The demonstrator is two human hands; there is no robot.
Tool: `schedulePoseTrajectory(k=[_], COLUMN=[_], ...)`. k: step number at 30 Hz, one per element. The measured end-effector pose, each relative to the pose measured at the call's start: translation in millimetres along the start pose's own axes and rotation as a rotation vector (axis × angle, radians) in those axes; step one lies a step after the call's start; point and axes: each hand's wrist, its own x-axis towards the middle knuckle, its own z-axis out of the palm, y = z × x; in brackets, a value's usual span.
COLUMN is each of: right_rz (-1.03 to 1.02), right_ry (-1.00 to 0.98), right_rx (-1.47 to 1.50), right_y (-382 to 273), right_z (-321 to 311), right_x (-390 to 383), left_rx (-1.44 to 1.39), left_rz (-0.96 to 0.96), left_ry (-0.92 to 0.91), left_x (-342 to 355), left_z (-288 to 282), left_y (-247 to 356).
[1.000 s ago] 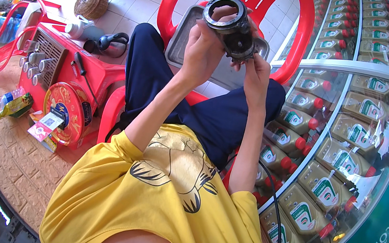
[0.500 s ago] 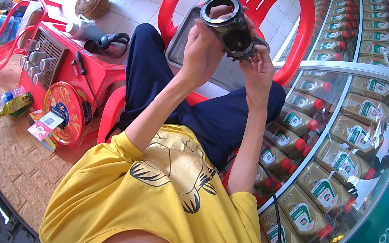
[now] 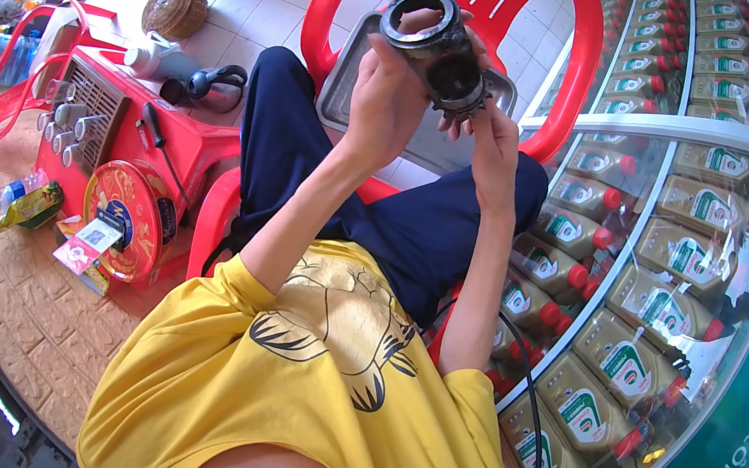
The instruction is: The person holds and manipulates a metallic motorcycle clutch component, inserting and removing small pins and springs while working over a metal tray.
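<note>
Metal housing [image 3: 441, 62] held by both hands [image 3: 382, 104] [image 3: 493, 150]; bottles [image 3: 659, 240] bear green-and-white labels [image 3: 692, 260]

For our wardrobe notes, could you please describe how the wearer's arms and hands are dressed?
Both the left hand and right hand are ungloved, and no watch or bracelet shows. Bare forearms come out of plain yellow short sleeves.

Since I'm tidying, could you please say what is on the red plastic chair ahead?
A grey rectangular tray, partly hidden by the left hand, right hand and black hollow metal part; anything beneath is covered.
</note>
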Motion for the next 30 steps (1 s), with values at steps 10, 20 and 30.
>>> schedulePoseTrajectory(k=[10,20,30], right_rz=[0.051,0.088,0.068], right_ry=[0.016,-0.083,0.149], right_rx=[0.025,-0.054,-0.018], right_y=[-9.2,-10.5,-17.5], right_z=[7.6,-3.9,16.4], right_x=[0.1,5.6,2.8], left_rx=[0.029,-0.021,-0.027], left_rz=[-0.005,0.004,0.009], left_ry=[-0.018,0.019,0.028], left_x=[-0.9,-0.6,-1.3], left_z=[0.2,-0.4,1.3], left_y=[5.2,3.3,3.0])
